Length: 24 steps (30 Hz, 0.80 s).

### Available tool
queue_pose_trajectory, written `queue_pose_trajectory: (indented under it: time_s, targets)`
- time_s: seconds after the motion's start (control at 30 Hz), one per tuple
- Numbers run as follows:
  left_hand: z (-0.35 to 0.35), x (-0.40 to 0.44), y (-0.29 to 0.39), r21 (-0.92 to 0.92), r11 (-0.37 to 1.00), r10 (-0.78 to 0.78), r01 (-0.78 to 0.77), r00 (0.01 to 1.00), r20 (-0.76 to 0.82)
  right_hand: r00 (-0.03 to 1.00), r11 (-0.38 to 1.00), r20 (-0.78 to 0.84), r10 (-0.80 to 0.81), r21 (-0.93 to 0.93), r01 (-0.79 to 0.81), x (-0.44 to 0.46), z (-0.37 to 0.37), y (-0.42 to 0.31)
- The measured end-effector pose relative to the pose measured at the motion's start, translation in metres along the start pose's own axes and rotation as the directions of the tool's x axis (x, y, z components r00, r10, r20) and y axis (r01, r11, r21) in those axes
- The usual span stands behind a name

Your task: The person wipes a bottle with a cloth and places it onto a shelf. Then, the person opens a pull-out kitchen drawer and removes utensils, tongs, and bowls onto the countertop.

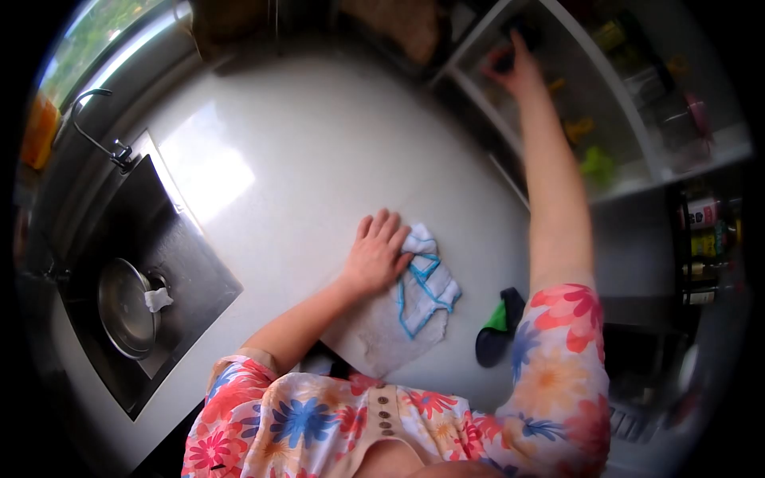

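My left hand point(378, 252) lies on the pale countertop point(319, 143) with its fingers spread, its thumb side against a crumpled white cloth with blue edging point(429, 279). Under that cloth a thin whitish sheet point(390, 338) reaches toward my body. Up at the right, my right hand point(516, 70) is raised inside a white open shelf point(637, 131), its fingers around or against a small dark object point(504, 62). That object is blurred, and whether the hand grips it is hard to tell. A black and green item point(500, 327) rests on the counter below my right forearm.
At the left, a sink point(179, 243) holds a round metal pan or lid point(127, 308) with a white piece point(158, 299) by it. A curved faucet point(119, 155) rises behind. Yellow and green items point(598, 167) sit on the shelf; bottles and jars point(704, 239) stand at the far right.
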<state>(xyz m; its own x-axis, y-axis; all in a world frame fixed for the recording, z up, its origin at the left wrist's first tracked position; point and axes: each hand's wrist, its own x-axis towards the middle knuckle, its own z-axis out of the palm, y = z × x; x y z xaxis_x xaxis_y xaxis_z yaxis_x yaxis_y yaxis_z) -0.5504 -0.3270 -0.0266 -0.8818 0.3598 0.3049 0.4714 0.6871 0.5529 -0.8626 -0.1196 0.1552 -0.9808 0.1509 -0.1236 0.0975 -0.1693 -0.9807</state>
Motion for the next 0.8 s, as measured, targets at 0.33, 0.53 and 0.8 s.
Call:
queue_pose_trajectory:
  time_s: [0.33, 0.53, 0.8]
  targets:
    - [-0.001, 0.001, 0.002, -0.005, 1.000, -0.007, 0.007, 1.000, 0.002, 0.999, 0.641, -0.012, -0.033, -0.767, 0.011, -0.049, -0.029, 0.027]
    - [0.000, 0.001, 0.001, 0.016, 1.000, 0.009, -0.009, 1.000, 0.000, 0.976, 0.404, -0.208, 0.058, -0.890, -0.213, -0.034, -0.012, 0.038]
    - [-0.001, 0.001, 0.001, 0.023, 1.000, 0.007, -0.007, 1.000, 0.003, 0.995, -0.078, -0.020, -0.102, -0.997, -0.027, -0.028, -0.009, 0.049]
